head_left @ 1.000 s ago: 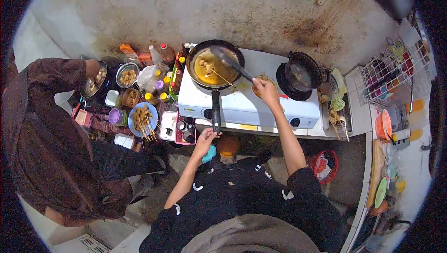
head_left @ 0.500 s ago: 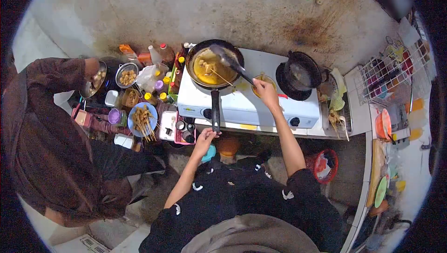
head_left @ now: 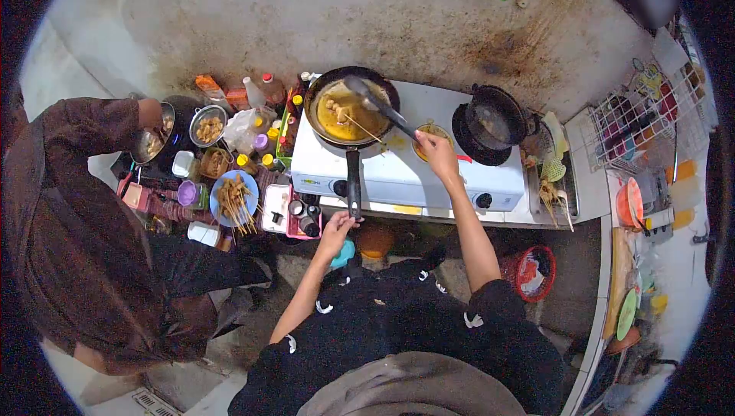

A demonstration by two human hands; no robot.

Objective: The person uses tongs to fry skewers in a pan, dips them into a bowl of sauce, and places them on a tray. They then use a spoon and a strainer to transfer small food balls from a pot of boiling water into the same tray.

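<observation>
My right hand is closed round the handle of a black spatula, whose blade hangs over the far side of a frying pan. In the pan, a skewer of food lies in a yellow liquid, its bare stick pointing over the near right rim. At the tip of the pan's handle, the fingers of my left hand are pinched. A bowl of yellow liquid stands on the white stove, partly hidden behind my right hand.
On the right burner sits a dark pot. A blue plate of skewers, bottles and tubs crowd the left. Beyond them a co-worker reaches over another pan. More skewers lie right of the stove.
The spatula blade has shifted slightly over the pan, while both my hands stay nearly in place. At the left, the co-worker's hand has moved a little over the other pan.
</observation>
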